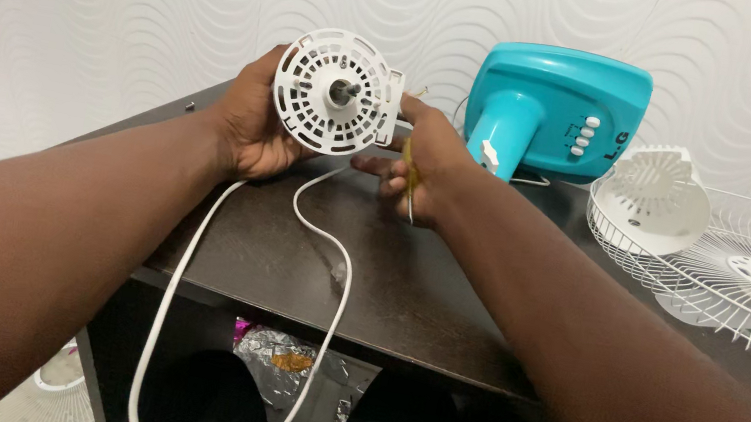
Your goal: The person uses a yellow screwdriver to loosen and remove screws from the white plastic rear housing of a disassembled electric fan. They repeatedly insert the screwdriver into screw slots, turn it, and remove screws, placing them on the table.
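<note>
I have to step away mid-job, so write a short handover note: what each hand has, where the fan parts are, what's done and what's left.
Left hand: holds the white round motor housing up over the dark table, its shaft facing the camera.
Right hand: at the housing's right edge, gripping a thin yellow-handled tool, probably a screwdriver.
White cord: runs from the housing across the table and hangs off the front edge.
Teal fan base: stands behind, by the wall.
White wire grille: lies at the right, a white cover in it.
Done: fan is apart, motor off the base.
Left: whatever work remains on the housing; no screws are visible.
</note>
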